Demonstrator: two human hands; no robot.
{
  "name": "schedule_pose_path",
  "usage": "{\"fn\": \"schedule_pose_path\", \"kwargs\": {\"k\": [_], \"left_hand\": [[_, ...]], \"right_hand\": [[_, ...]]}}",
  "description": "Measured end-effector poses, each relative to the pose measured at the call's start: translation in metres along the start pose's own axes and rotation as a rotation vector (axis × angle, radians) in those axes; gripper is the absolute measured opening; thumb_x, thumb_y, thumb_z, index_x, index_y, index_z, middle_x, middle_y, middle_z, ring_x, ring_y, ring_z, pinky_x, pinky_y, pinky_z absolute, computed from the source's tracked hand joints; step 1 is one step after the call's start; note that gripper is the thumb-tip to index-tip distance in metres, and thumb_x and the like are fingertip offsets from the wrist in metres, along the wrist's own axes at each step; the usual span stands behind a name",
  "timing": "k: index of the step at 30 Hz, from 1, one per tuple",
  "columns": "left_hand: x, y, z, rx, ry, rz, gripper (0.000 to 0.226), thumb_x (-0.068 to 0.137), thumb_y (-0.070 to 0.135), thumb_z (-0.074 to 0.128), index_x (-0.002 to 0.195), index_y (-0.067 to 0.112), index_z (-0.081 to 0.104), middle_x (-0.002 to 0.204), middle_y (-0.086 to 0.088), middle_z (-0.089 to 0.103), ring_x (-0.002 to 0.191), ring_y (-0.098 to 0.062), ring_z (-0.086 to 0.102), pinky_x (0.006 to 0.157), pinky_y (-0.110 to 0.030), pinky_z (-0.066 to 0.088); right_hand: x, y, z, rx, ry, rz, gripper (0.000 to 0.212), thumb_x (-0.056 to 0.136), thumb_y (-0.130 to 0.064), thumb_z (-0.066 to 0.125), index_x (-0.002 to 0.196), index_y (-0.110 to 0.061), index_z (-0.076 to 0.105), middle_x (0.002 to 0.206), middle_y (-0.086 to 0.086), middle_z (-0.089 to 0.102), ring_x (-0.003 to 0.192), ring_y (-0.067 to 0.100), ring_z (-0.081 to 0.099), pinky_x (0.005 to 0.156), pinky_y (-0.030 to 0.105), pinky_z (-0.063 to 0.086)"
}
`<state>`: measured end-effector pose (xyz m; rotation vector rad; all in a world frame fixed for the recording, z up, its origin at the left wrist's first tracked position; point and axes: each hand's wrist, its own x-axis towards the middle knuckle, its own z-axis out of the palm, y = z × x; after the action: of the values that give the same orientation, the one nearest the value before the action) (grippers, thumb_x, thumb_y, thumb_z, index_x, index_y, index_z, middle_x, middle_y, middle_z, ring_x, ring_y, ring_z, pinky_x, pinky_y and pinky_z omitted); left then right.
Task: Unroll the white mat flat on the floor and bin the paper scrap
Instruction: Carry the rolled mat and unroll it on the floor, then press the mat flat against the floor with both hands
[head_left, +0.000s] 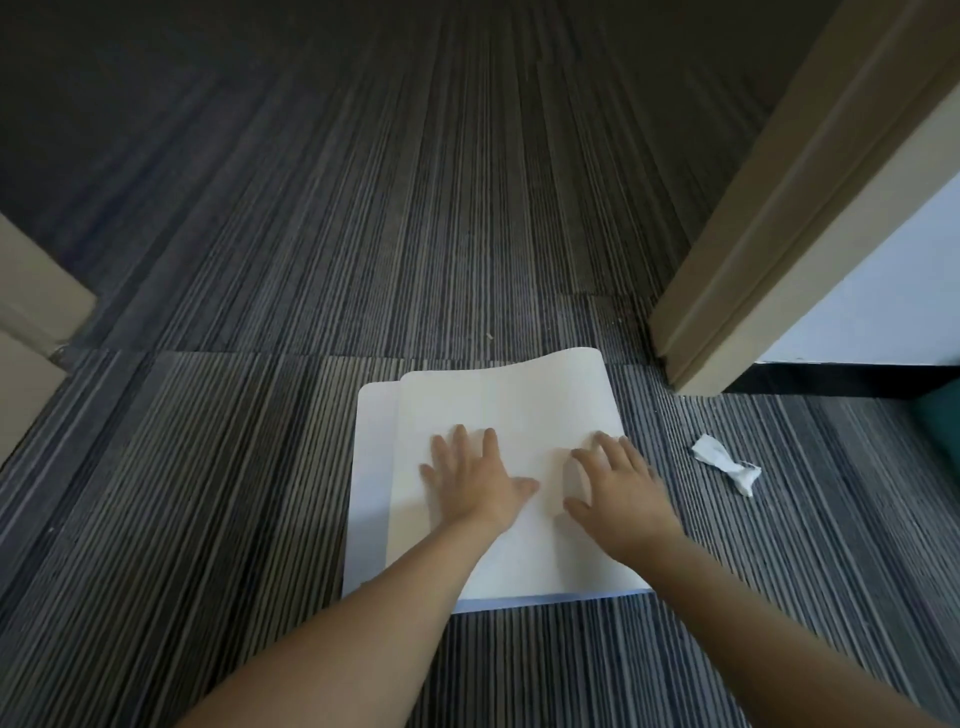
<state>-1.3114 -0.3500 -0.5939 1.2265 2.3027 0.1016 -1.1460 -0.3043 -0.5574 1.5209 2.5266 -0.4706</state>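
Striped carpet floor (208, 467), one door frame (779, 218) at right. One white mat (498, 410) on floor, centre, mostly spread; far edge lifted in a curl, a second layer offset along left side, so not yet flat. Left hand (475, 480) and right hand (621, 491): two, palms down, fingers splayed, pressing on mat, gripping nothing. One paper scrap (724, 462) on carpet right of mat, apart from it, not yet binned. No bin in view. Judged roughly half done.
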Motion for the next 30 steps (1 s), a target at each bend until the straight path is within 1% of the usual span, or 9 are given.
{"fn": "schedule_pose_path", "kwargs": {"k": [4,7,10,13,16,19,23,26,30], "left_hand": [[-0.003,-0.019,0.01,0.061,-0.083,0.032,0.101,0.077,0.08,0.042,0.153,0.033,-0.004,0.159,-0.01,-0.025,0.142,-0.038,-0.028,0.113,-0.06,-0.009],[-0.004,-0.035,0.016,0.162,-0.1,0.045,0.095,0.08,0.083,0.026,0.15,0.035,-0.017,0.154,-0.008,-0.036,0.139,-0.036,-0.036,0.109,-0.063,-0.017],[0.0,-0.055,0.012,0.231,-0.097,0.048,0.083,0.084,0.079,0.011,0.146,0.036,-0.024,0.151,-0.007,-0.04,0.138,-0.036,-0.036,0.103,-0.068,-0.021],[0.004,-0.083,0.002,0.278,-0.079,0.041,0.076,0.087,0.075,0.004,0.144,0.038,-0.027,0.15,-0.006,-0.042,0.138,-0.036,-0.037,0.1,-0.068,-0.024],[0.005,-0.111,-0.008,0.307,-0.064,0.015,0.073,0.087,0.073,0.004,0.142,0.039,-0.03,0.15,-0.004,-0.043,0.137,-0.037,-0.037,0.098,-0.067,-0.027],[0.006,-0.138,-0.021,0.319,-0.074,-0.022,0.072,0.088,0.073,0.004,0.14,0.04,-0.032,0.148,-0.003,-0.044,0.136,-0.037,-0.039,0.097,-0.067,-0.029],[0.004,-0.173,-0.037,0.302,-0.106,-0.069,0.069,0.091,0.069,0.008,0.136,0.039,-0.035,0.149,-0.003,-0.043,0.136,-0.036,-0.039,0.099,-0.067,-0.027],[0.001,-0.201,-0.049,0.292,-0.129,-0.1,0.07,0.094,0.065,0.012,0.141,0.037,-0.031,0.151,-0.004,-0.041,0.138,-0.035,-0.037,0.102,-0.066,-0.023],[-0.004,-0.225,-0.067,0.254,-0.13,-0.126,0.069,0.099,0.051,0.023,0.147,0.035,-0.024,0.153,-0.003,-0.038,0.14,-0.034,-0.034,0.108,-0.065,-0.018]], "right_hand": [[0.006,-0.009,0.006,-0.034,-0.075,0.095,0.077,0.091,-0.058,0.045,0.151,-0.028,0.008,0.162,0.007,-0.011,0.147,0.034,-0.01,0.115,0.061,0.008],[0.006,-0.015,0.014,-0.083,-0.124,0.101,0.078,0.092,-0.062,0.037,0.151,-0.028,0.0,0.16,0.008,-0.021,0.146,0.033,-0.016,0.114,0.062,0.003],[0.005,-0.03,0.019,-0.1,-0.125,0.054,0.075,0.093,-0.061,0.034,0.152,-0.027,0.001,0.161,0.008,-0.018,0.145,0.037,-0.018,0.116,0.061,0.003],[0.006,-0.051,0.02,-0.132,-0.099,-0.009,0.07,0.094,-0.057,0.034,0.151,-0.026,0.008,0.162,0.006,-0.007,0.145,0.038,-0.015,0.116,0.059,0.004],[0.006,-0.074,0.019,-0.186,-0.016,-0.076,0.065,0.095,-0.051,0.036,0.15,-0.022,0.018,0.162,0.005,0.004,0.146,0.034,-0.01,0.115,0.058,0.007],[0.012,-0.09,0.015,-0.187,0.055,-0.126,0.062,0.095,-0.049,0.035,0.15,-0.021,0.021,0.162,0.005,0.007,0.147,0.03,-0.008,0.114,0.057,0.005],[0.019,-0.103,0.013,-0.129,0.056,-0.151,0.065,0.096,-0.049,0.035,0.152,-0.023,0.015,0.163,0.006,-0.001,0.148,0.027,-0.011,0.117,0.054,0.003],[0.019,-0.122,0.017,-0.079,0.032,-0.183,0.067,0.096,-0.048,0.036,0.153,-0.022,0.012,0.163,0.007,-0.007,0.147,0.027,-0.014,0.118,0.049,-0.001],[0.017,-0.157,0.029,-0.08,-0.001,-0.241,0.07,0.097,-0.053,0.03,0.154,-0.018,0.008,0.163,0.007,-0.002,0.147,0.027,-0.014,0.116,0.049,-0.006]]}}
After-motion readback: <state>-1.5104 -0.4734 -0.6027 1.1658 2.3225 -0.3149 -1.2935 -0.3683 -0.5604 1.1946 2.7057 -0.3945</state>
